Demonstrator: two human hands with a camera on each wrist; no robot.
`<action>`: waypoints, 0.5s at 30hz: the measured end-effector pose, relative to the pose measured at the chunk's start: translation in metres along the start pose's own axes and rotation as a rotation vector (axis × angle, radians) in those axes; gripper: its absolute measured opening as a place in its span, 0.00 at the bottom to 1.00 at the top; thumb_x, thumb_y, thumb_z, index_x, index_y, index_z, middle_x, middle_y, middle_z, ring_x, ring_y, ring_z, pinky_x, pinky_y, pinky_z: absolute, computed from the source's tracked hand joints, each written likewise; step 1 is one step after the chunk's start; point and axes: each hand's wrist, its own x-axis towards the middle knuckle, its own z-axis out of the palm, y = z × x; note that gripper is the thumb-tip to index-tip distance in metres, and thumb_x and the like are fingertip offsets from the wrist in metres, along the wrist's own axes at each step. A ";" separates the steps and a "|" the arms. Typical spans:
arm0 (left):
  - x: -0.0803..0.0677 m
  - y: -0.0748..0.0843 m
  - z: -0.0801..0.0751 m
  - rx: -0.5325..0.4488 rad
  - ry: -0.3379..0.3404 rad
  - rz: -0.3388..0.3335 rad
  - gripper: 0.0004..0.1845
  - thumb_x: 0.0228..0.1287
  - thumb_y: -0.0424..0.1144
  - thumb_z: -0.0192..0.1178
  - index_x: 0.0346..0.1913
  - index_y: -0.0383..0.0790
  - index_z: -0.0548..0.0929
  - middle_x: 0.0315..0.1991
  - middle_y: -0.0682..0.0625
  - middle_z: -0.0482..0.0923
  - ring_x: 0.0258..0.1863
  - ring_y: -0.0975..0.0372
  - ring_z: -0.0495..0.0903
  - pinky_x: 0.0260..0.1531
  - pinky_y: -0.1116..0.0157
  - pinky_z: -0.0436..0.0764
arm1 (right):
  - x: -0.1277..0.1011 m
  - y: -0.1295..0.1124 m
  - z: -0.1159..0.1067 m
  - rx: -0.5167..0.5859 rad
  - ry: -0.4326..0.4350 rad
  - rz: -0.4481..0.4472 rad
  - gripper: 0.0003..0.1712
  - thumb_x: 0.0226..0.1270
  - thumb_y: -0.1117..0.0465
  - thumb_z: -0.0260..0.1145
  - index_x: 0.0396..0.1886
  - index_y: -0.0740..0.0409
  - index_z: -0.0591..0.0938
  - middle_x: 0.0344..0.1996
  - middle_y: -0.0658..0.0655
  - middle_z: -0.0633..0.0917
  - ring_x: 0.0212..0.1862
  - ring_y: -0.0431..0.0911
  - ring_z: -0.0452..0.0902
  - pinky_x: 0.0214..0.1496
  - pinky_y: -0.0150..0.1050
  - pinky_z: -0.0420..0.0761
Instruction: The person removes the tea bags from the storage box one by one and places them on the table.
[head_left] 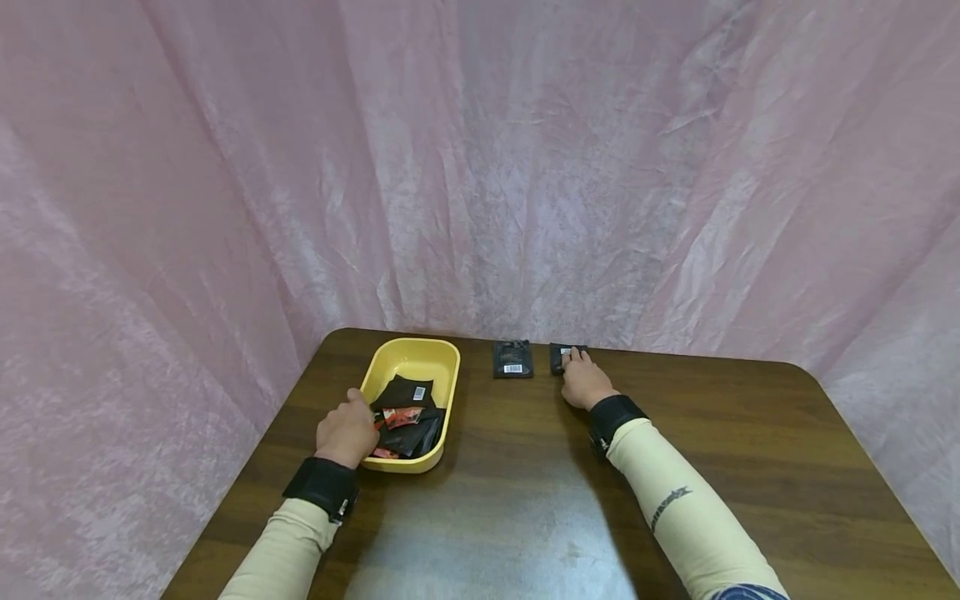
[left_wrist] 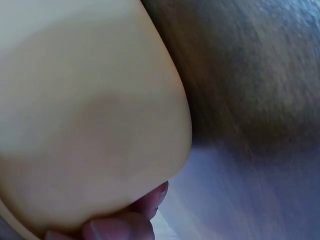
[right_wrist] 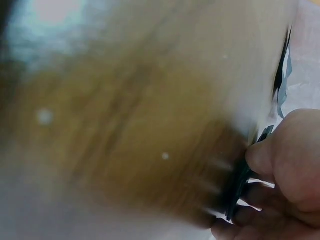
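My left hand [head_left: 348, 431] grips the left rim of a yellow plastic basin [head_left: 447, 354]. In the left wrist view the basin's smooth wall [left_wrist: 100, 100] fills much of the picture, with fingertips [left_wrist: 120, 227] at its lower edge. A pile of black packets [head_left: 405, 392] lies inside the basin, some with red printing [head_left: 402, 417]. At the table's back edge my right hand [head_left: 585, 382] holds a small flat black packet [head_left: 557, 358] by its thumb and fingers, partly covering it. The right wrist view shows that packet [right_wrist: 236, 192] edge-on, low over the table.
Another black packet [head_left: 512, 360] with a white barcode label lies flat between the basin and my right hand. The brown wooden table [head_left: 712, 433] has rounded back corners and a glossy patch in front. A pink velvet curtain [head_left: 480, 167] hangs right behind the back edge.
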 end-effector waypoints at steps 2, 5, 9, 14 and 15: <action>0.000 0.000 0.000 0.002 -0.006 -0.005 0.20 0.65 0.35 0.64 0.51 0.28 0.68 0.41 0.29 0.85 0.39 0.39 0.88 0.39 0.41 0.84 | -0.002 0.000 0.000 0.013 -0.005 0.002 0.35 0.78 0.68 0.52 0.82 0.71 0.60 0.85 0.75 0.53 0.87 0.70 0.46 0.86 0.61 0.57; 0.000 0.000 -0.001 0.001 -0.014 -0.009 0.20 0.65 0.35 0.64 0.50 0.28 0.68 0.40 0.29 0.84 0.38 0.40 0.87 0.38 0.42 0.84 | -0.004 -0.001 0.000 0.020 0.003 -0.001 0.34 0.78 0.69 0.50 0.82 0.72 0.61 0.85 0.75 0.54 0.86 0.71 0.47 0.86 0.62 0.57; 0.000 0.001 0.000 -0.002 -0.013 -0.007 0.20 0.65 0.34 0.64 0.51 0.27 0.68 0.41 0.28 0.84 0.39 0.39 0.87 0.38 0.42 0.84 | -0.002 0.001 0.001 0.012 0.013 0.001 0.35 0.78 0.69 0.51 0.82 0.72 0.60 0.84 0.75 0.54 0.86 0.71 0.47 0.86 0.61 0.57; 0.000 0.002 0.002 0.003 -0.017 -0.009 0.21 0.65 0.35 0.65 0.52 0.27 0.68 0.41 0.29 0.84 0.39 0.39 0.87 0.39 0.42 0.84 | -0.003 0.005 0.003 0.015 0.033 -0.012 0.33 0.81 0.66 0.52 0.81 0.72 0.62 0.84 0.75 0.56 0.86 0.70 0.50 0.87 0.59 0.57; 0.000 0.002 0.002 0.001 -0.018 -0.011 0.21 0.65 0.35 0.65 0.52 0.27 0.68 0.41 0.29 0.84 0.39 0.40 0.87 0.39 0.42 0.84 | -0.004 0.005 0.003 0.018 0.038 -0.016 0.33 0.81 0.66 0.53 0.81 0.72 0.62 0.84 0.75 0.57 0.86 0.70 0.51 0.86 0.58 0.58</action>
